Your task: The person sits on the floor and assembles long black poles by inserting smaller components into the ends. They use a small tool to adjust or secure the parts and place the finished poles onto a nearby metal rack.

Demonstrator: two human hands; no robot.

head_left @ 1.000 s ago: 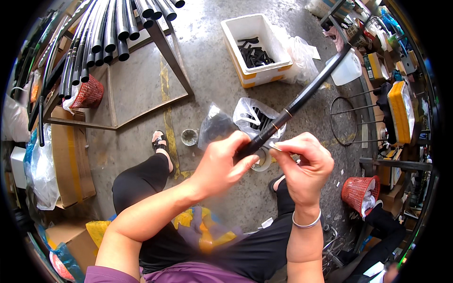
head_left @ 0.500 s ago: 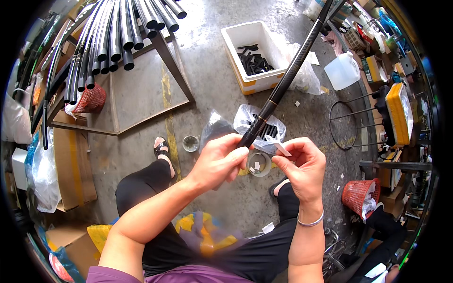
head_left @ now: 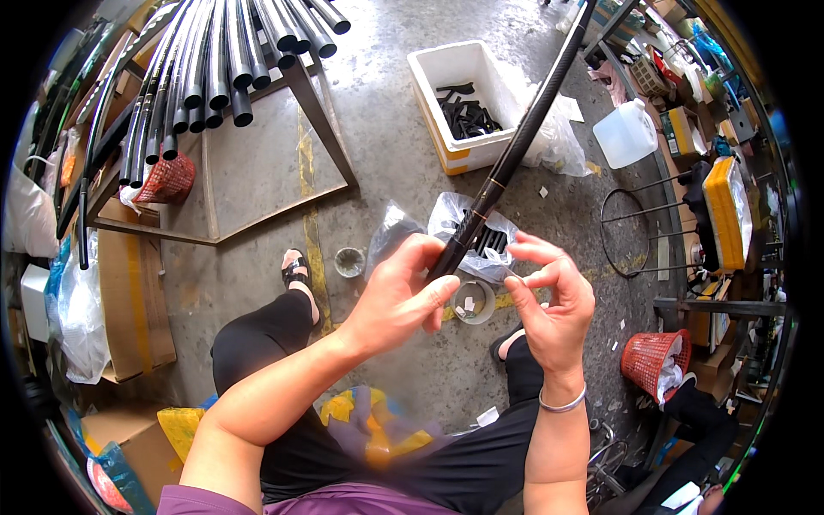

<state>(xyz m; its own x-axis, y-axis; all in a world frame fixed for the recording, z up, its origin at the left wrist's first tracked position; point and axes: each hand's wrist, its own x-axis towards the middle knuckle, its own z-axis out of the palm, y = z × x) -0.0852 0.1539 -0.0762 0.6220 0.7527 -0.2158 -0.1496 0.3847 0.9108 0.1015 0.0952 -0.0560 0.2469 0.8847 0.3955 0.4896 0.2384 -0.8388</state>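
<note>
My left hand point(head_left: 396, 296) is wrapped round the lower end of a glossy black pole point(head_left: 524, 146) with thin gold rings, much like a fishing rod section. From there the pole slants away to the far right. My right hand point(head_left: 556, 309) is beside that end, apart from it, with thumb and finger pinching a small thin white slip point(head_left: 510, 272), seen nearly edge-on. Below the hands on the floor sit a clear plastic bag point(head_left: 445, 211) of short black tubes and a round tub point(head_left: 486, 311) with white scraps inside.
Many black poles point(head_left: 215, 73) lie on a metal frame point(head_left: 319, 120) at far left. A white foam box point(head_left: 424, 84) holds black pieces. A white jug point(head_left: 625, 135), a wire ring stand point(head_left: 611, 245) and a red basket point(head_left: 645, 356) stand right. Another person's leg point(head_left: 699, 425) shows lower right.
The white slip in my right hand has turned from a broad side to nearly edge-on, and the right fingers have shifted slightly. My left hand keeps its hold on the pole.
</note>
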